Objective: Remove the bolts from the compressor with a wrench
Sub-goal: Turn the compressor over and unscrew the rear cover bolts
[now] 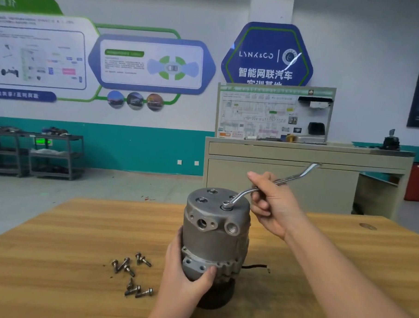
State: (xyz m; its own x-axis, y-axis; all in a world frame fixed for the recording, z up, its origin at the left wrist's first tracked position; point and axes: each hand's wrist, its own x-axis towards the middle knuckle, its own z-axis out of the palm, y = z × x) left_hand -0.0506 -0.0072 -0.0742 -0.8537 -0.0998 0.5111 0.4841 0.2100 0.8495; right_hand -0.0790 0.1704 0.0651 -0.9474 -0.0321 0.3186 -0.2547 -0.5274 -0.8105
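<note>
A wooden table (68,236) with a light, streaked grain fills the lower half of the view in a workshop room. Behind it is a white wall with a teal lower band, carrying large information posters (145,62). At ten o'clock, metal shelving carts (36,153) stand against the wall. At one o'clock, a beige workbench (299,167) holds an upright wiring display board (275,112).

The table's far edge runs across the middle of the view, with open grey floor (94,187) beyond it. The tabletop is bare at nine o'clock and at three o'clock.

The compressor (215,241), a grey metal cylinder, stands at the centre of the table with its long axis upright and its flat bolted end facing up. The left hand (186,275) grips its lower body, thumb pressed against the front. The right hand (271,204) has its fingers curled around the wrench (274,183). The wrench's ring end sits on a bolt (226,204) on the top face, and its shaft runs up toward two o'clock.

Loose bolts (132,274) lie scattered on the table at eight o'clock of the compressor, near it.
</note>
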